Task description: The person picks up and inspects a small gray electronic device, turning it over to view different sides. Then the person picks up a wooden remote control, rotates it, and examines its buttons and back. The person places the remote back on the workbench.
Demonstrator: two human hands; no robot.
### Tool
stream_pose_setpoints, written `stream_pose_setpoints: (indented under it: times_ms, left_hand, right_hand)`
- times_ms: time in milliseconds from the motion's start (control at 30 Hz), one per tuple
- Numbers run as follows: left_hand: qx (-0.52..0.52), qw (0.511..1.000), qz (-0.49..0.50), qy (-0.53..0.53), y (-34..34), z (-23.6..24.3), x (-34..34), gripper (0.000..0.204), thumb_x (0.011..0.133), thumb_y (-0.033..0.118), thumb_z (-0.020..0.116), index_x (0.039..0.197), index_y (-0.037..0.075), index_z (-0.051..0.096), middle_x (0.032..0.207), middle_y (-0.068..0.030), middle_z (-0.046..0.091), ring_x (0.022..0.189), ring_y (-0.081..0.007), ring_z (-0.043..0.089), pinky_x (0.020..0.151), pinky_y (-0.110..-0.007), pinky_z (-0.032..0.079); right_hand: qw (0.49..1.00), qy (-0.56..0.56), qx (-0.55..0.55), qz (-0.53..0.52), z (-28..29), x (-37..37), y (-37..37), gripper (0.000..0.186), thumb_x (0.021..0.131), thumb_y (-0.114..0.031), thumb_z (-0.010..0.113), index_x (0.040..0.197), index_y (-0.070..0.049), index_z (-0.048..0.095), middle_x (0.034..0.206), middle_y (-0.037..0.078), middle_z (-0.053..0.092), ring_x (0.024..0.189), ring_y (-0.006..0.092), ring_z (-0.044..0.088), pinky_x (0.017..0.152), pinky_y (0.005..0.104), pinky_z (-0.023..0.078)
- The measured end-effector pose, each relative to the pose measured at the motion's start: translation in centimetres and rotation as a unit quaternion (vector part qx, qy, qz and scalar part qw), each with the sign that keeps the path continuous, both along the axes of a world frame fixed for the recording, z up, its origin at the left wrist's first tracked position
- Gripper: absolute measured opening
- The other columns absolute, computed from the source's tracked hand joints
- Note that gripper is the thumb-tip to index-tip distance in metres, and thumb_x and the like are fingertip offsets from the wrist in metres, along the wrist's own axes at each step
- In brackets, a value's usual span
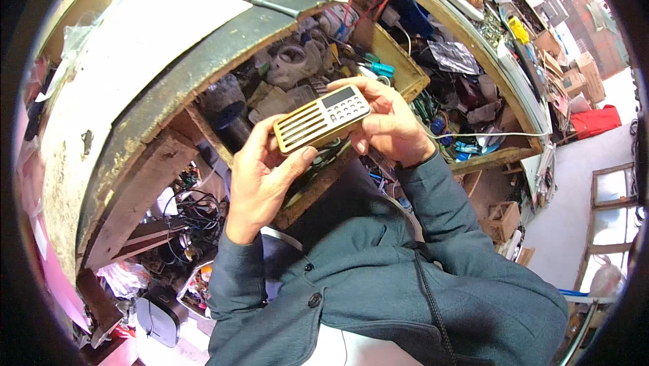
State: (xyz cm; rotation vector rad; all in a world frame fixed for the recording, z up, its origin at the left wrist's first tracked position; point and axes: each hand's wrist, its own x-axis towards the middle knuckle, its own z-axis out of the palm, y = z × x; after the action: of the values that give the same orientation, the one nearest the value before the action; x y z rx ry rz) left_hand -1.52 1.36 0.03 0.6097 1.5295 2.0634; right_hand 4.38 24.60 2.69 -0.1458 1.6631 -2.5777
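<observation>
Nearest to us is our dark jacket (378, 278), a braided cord (431, 298) hanging down its front. Past the cuffs, we hold a gold radio (323, 119) up above an open drawer (304, 205), its face toward us and its length aslant. The fingers of our left hand (260, 177) grasp the left end, thumb at the near edge beside the slots (303, 127); those of our right hand (392, 123) grasp the right end, one finger over the far corner and the thumb near the buttons (349, 109). We judge the radio light enough for one hand, stiff in its shell and rather smooth, so it could slide from a loose pinch; the dark display (338, 98) is probably the most fragile part. The short ends and long edges seem the best places to take hold, with pressure kept off the slots, buttons and display. Behind the radio, the drawer is crowded with grimy parts (291, 65), and a teal screwdriver (380, 68) lies near our right fingers. To the right, a white cable (493, 134) runs across a second drawer (503, 156). Farther off, a slim dark tool (269, 6) lies at the edge of the pale tabletop (182, 21), near tangled red wires (351, 1). Well away on the right we see a red cloth (596, 121) and a window (612, 185).
</observation>
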Motion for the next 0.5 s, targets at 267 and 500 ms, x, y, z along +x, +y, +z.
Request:
stream_pose_setpoints:
  times_ms: [267, 500]
  left_hand:
    - [-0.144, 0.987, 0.037, 0.064, 0.8, -0.4, -0.5, 0.039, 0.094, 0.030, 0.074, 0.111, -0.003, 0.064, 0.081, -0.0014, 0.064, 0.074, -0.0066, 0.055, 0.066, -0.025, 0.047]
    - [-0.100, 0.980, 0.065, 0.160, 2.5, -1.4, -1.1, 0.042, 0.099, 0.034, 0.067, 0.118, -0.003, 0.063, 0.088, -0.0049, 0.064, 0.075, -0.0106, 0.057, 0.068, -0.027, 0.049]
  right_hand:
    - [0.992, 0.046, 0.092, -0.075, -1.1, -2.6, 0.3, 0.050, 0.088, -0.023, 0.073, 0.130, 0.000, 0.059, 0.098, 0.002, 0.064, 0.071, 0.0071, 0.057, 0.055, 0.0216, 0.046]
    - [0.984, 0.044, 0.148, -0.090, -2.0, -3.3, 0.0, 0.039, 0.089, -0.026, 0.075, 0.119, -0.003, 0.064, 0.088, -0.004, 0.063, 0.063, 0.0022, 0.049, 0.053, 0.0190, 0.038]
